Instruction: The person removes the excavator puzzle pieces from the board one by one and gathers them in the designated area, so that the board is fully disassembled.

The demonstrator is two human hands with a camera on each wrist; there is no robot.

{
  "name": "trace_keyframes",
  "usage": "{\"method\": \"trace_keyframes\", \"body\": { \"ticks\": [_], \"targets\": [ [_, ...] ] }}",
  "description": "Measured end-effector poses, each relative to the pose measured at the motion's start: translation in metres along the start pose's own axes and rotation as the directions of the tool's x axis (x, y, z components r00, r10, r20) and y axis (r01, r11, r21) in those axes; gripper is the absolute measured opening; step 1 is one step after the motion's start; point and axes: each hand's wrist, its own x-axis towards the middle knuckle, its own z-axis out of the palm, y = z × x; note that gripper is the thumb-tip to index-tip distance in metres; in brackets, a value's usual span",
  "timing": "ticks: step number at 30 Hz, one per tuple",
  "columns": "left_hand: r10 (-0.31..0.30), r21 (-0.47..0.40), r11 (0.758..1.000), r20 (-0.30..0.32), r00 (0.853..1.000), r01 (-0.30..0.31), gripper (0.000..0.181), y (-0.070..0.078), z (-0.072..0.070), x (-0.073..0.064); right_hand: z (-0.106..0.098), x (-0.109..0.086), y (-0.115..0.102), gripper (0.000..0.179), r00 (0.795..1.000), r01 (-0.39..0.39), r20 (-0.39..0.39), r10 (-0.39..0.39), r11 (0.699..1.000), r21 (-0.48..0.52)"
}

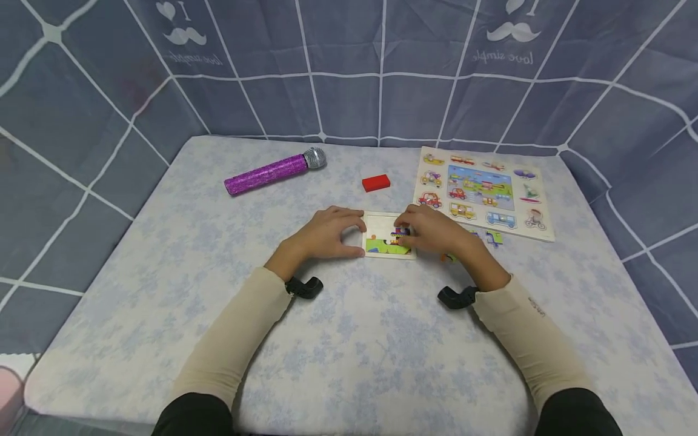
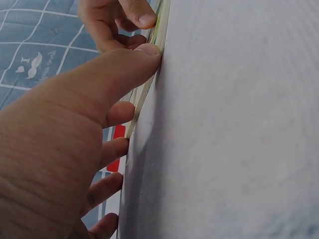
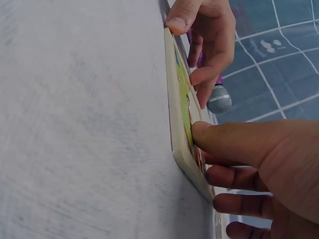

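A small wooden puzzle board lies flat on the table between the two hands, a green and colourful picture filling its lower and right parts. My left hand holds it at the left side, thumb at the near corner and index finger at the far one. Over its right part, my right hand pinches a puzzle piece with a striped train picture, between thumb and index finger. In the right wrist view that thumb presses on the picture inside the pale frame; the fingers partly hide the piece.
Behind the board lies a red block. A glittery purple microphone rests at the back left. At the back right is a larger vehicle puzzle board, with several loose puzzle pieces by its near edge, partly behind the right hand.
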Motion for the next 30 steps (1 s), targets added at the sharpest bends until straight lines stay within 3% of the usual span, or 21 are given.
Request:
{"method": "trace_keyframes", "body": {
  "ticks": [7, 17, 30],
  "targets": [
    [-0.01, 0.012, 1.0, 0.009, 1.0, 0.01, 0.048, 0.002, 0.0, 0.003, 0.004, -0.002, 0.0, 0.027, 0.999, -0.039, -0.026, 0.041, 0.997, 0.064],
    [-0.008, 0.021, 1.0, -0.002, 1.0, 0.008, 0.049, 0.002, 0.001, 0.002, -0.002, -0.004, -0.003, 0.027, 0.999, -0.042, -0.008, 0.042, 0.998, 0.039],
    [-0.001, 0.014, 1.0, -0.007, 1.0, 0.001, 0.048, 0.003, 0.001, 0.002, -0.007, -0.011, 0.004, 0.035, 1.0, 0.01, 0.015, -0.011, 0.998, 0.069]
  ]
}}
